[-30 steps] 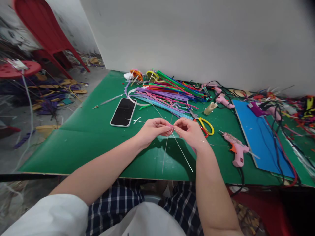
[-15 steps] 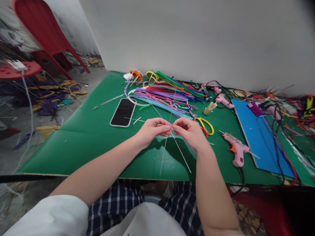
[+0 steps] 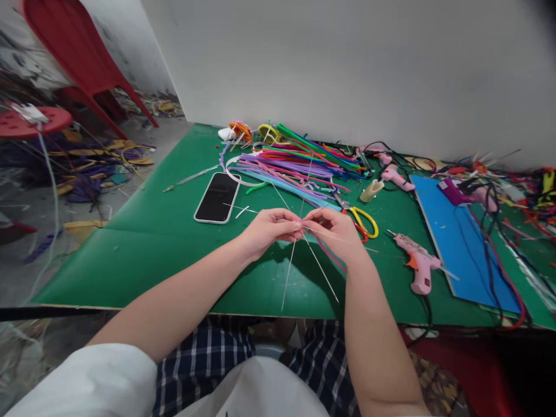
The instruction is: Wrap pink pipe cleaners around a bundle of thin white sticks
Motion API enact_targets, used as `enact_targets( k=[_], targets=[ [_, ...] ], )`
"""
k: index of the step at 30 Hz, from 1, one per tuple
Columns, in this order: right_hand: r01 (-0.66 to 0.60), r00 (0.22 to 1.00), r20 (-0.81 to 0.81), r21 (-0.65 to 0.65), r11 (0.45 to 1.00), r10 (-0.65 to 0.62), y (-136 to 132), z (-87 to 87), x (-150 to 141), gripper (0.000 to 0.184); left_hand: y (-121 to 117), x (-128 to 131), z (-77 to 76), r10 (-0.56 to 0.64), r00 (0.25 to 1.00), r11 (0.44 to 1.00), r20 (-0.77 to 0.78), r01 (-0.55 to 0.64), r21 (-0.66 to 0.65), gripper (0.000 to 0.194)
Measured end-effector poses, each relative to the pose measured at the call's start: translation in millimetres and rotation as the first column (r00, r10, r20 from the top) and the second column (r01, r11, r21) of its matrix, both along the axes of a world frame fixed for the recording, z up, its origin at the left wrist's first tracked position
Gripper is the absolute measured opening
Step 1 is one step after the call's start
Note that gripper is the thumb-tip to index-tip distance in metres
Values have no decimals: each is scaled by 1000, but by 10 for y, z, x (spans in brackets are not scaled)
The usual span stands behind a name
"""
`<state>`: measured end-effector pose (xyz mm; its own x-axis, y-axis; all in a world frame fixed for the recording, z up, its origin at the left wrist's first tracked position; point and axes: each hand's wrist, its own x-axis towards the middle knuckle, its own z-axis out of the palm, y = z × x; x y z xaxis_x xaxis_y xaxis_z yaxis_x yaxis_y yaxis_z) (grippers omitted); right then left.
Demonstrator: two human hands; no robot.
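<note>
Crossed wires (image 3: 320, 268), pinched at their hub between left hand (image 3: 273, 226) and right hand (image 3: 334, 231) above the green table (image 3: 152, 243), show pink pipe cleaner (image 3: 333, 257) more exposed toward 4 o'clock, indicating adjustment, not release.

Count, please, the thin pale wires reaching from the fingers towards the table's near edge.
2. One wire slants towards the person's left, the other wire towards the right. The fingers may hide more.

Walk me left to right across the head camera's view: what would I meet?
Red stool → phone → left hand → right hand → pink glue gun with orange trigger → blue board.
</note>
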<state>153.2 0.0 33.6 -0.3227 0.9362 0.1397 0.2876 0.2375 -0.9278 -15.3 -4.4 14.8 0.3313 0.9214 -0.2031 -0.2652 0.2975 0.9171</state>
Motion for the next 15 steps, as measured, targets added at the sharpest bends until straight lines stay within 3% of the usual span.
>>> enact_targets(
  k=[10,15],
  targets=[
    [65,990,-119,-105,992,-78,21,-49,-64,13,16,-13,0,89,996,995,-15,-88,42,19],
    [24,985,-164,-149,989,-49,37,-79,-64,12,9,-3,-11,126,991,990,-40,-123,74,20]
  ],
)
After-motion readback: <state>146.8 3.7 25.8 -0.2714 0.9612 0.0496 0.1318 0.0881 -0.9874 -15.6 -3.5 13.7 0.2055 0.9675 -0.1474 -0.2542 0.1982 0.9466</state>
